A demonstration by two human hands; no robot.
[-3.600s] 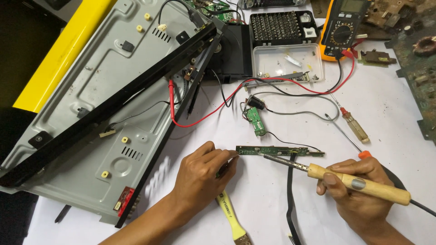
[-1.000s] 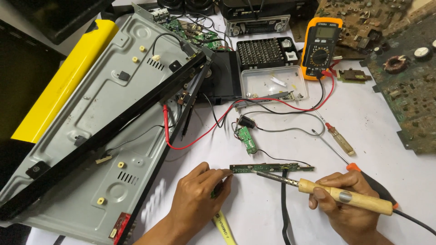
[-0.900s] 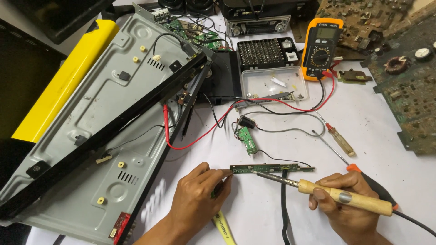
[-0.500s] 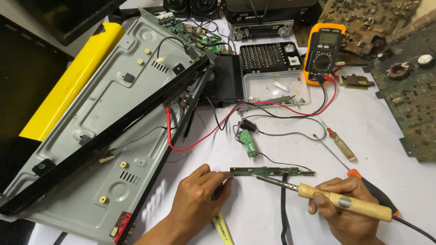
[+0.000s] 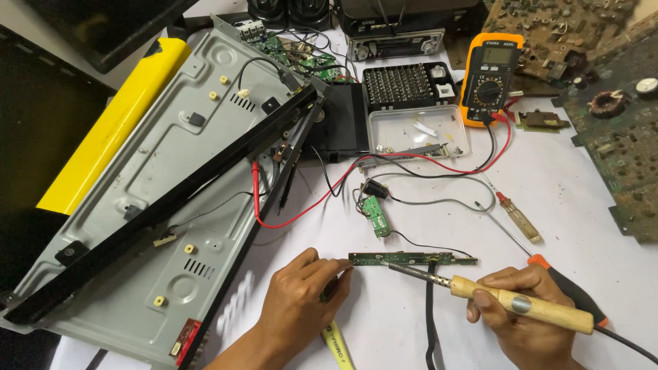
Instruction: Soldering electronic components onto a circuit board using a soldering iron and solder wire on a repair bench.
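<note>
- while the left hand (image 5: 298, 301) pins the near-left end of a narrow green circuit board strip (image 5: 411, 259) with pinched fingertips (image 5: 340, 266), the right hand (image 5: 521, 329) is wrapped around the wooden handle of a soldering iron (image 5: 510, 303), grip closed firmly on it.
- the strip lies flat on the white tabletop (image 5: 589, 205), near the person, its long axis running left to right across the scene.
- the iron points left and slightly far, its metal tip touching or just over the strip around the middle; i can't tell from here whether it makes contact.
- so the strip sits between the two hands: the left is at its left end, touching it, while the right hand stays well to the right and reaches it only through the iron's shaft. the left hand is the nearer one.
- a thin black wire runs from the strip's far edge up to a small green module (image 5: 375, 216) just beyond it.
- further off, an orange multimeter (image 5: 490, 79) stands at the far right with red and black leads trailing toward the middle, beside a clear plastic tray (image 5: 418, 130) and a black bit set (image 5: 404, 83).
- a screwdriver with a clear amber handle (image 5: 517, 218) lies to the right of the strip, apart from it.
- a big grey metal chassis (image 5: 157, 199) with a black bar across it fills the left side, with a yellow casing (image 5: 113, 127) behind it.
</note>
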